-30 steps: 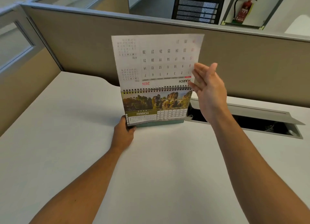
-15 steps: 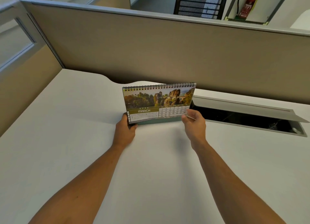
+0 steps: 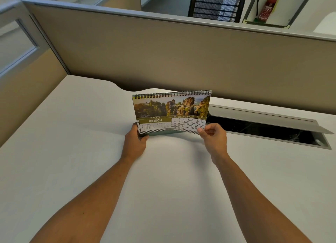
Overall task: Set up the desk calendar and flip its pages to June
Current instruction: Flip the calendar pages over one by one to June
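Now the right hand [image 3: 212, 135] pinches the March page's lower right corner, while the left hand [image 3: 135, 139] grips the lower left of the desk calendar [image 3: 171, 112], which stands on the counter [image 3: 91, 151]. Next, I'd judge, that page goes over the spiral; April, May remain.

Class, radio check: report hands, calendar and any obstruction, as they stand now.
Left hand grips calendar at lower left corner. Right hand pinches March page's lower right corner, lifted. Calendar upright, showing March, not June. Nothing in the way.
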